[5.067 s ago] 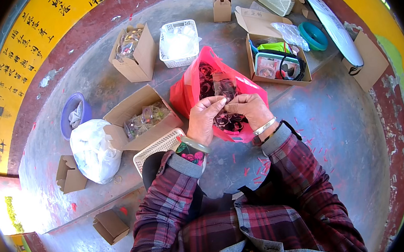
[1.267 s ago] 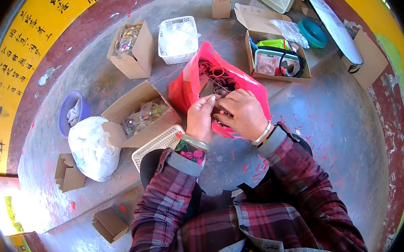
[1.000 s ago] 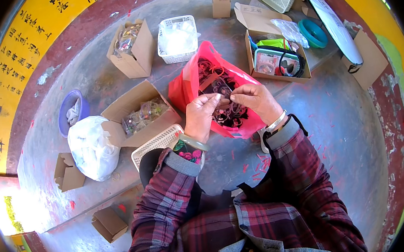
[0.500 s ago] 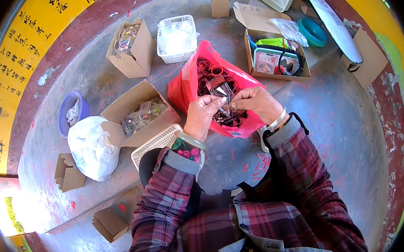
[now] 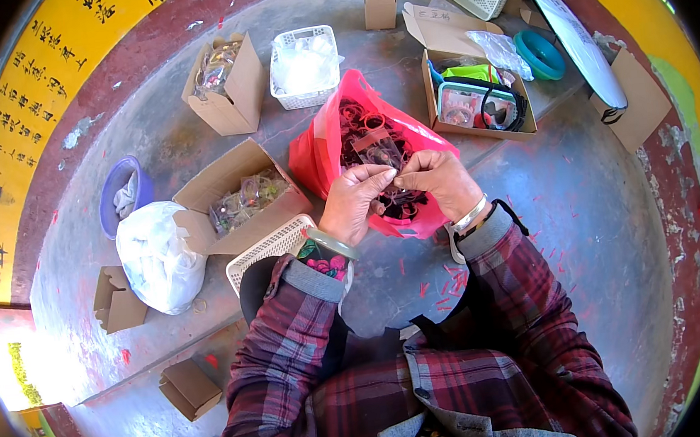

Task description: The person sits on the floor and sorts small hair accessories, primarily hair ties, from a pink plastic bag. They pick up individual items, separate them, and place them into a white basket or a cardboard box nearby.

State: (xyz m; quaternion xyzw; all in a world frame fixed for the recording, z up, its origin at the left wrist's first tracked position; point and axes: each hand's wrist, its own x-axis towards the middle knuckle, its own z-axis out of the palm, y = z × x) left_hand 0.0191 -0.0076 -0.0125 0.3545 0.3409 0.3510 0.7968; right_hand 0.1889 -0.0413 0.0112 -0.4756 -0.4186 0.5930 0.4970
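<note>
My left hand (image 5: pixel 350 205) and my right hand (image 5: pixel 447 187) are both closed, thumbs against fingers, their tips almost meeting. Between them they pinch a small clear plastic bag (image 5: pixel 379 154) with a reddish strip across its far end. Both hands are above a large pink-red bag (image 5: pixel 316 156), whose mouth gapes open. Inside it lies a heap of dark red and black ring-shaped pieces (image 5: pixel 353 123), too small to name surely. My fingers hide the near part of the clear bag.
Left of the red bag stand a cardboard box (image 5: pixel 229 187) of small clear packets, a cream basket (image 5: pixel 273 246) and a white plastic sack (image 5: pixel 166 259). Beyond are a white basket (image 5: pixel 306 100) and another carton (image 5: pixel 228 112). An open box (image 5: pixel 484 130) sits to the right.
My fingertips have drawn closer together on the clear bag. The bag has tipped and shows less glare, and my right hand has shifted slightly.
</note>
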